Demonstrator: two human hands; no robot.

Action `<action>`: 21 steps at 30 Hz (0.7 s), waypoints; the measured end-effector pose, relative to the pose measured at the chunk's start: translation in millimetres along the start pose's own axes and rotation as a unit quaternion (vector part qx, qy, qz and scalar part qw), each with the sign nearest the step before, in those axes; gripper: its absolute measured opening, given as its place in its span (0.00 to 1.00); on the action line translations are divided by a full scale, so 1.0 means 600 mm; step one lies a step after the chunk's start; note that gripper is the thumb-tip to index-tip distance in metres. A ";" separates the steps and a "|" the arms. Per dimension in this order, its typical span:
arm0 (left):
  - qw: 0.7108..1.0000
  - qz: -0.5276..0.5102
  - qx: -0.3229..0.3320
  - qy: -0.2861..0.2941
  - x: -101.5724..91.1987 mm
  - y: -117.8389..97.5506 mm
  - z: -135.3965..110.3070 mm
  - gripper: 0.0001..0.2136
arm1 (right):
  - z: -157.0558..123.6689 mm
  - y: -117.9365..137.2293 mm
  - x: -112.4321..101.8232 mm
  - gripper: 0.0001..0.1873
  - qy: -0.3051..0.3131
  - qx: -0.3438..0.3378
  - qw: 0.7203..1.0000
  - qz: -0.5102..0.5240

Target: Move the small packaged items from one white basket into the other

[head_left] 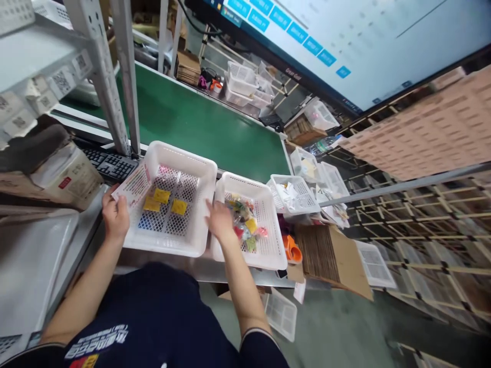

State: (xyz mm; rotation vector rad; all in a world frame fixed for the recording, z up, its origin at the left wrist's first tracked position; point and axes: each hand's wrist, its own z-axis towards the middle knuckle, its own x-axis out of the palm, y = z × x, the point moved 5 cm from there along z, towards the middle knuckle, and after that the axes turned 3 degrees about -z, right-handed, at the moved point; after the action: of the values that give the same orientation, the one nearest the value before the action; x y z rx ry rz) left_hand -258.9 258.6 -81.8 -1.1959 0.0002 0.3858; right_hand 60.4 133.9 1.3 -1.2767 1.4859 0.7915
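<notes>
My left hand [114,214] grips a printed paper sheet [134,186] with red and green text at the left rim of a white perforated basket [199,204]. Three yellow packets [165,200] lie in that basket. My right hand [219,221] reaches into a second white basket [268,255] just to the right, its fingers down among several small colourful wrapped items [245,225]. Whether these fingers grip one of them I cannot make out.
A green conveyor belt [199,122] runs behind the baskets. A black keyboard [109,163] lies at the left under a metal shelf post [115,76]. More white baskets [295,194] and a cardboard box [330,255] sit to the right. A large screen [345,36] hangs above.
</notes>
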 end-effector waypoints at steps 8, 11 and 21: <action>1.000 0.027 -0.013 -0.001 -0.014 0.002 -0.008 0.17 | 0.151 0.230 0.053 0.33 0.035 -0.186 0.980 0.059; 0.999 0.025 -0.024 -0.007 -0.017 0.005 -0.007 0.17 | 0.170 0.229 0.056 0.22 0.023 -0.148 0.985 0.080; 0.998 0.027 -0.046 -0.030 -0.021 0.009 -0.010 0.17 | -0.012 -0.080 -0.051 0.28 -0.172 0.103 0.971 0.130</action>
State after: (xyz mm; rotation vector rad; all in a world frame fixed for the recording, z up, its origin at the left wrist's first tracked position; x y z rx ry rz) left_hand -270.9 251.4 -86.4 -1.2772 -0.0368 0.4732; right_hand 103.4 126.0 38.3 -0.7533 1.4225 0.9479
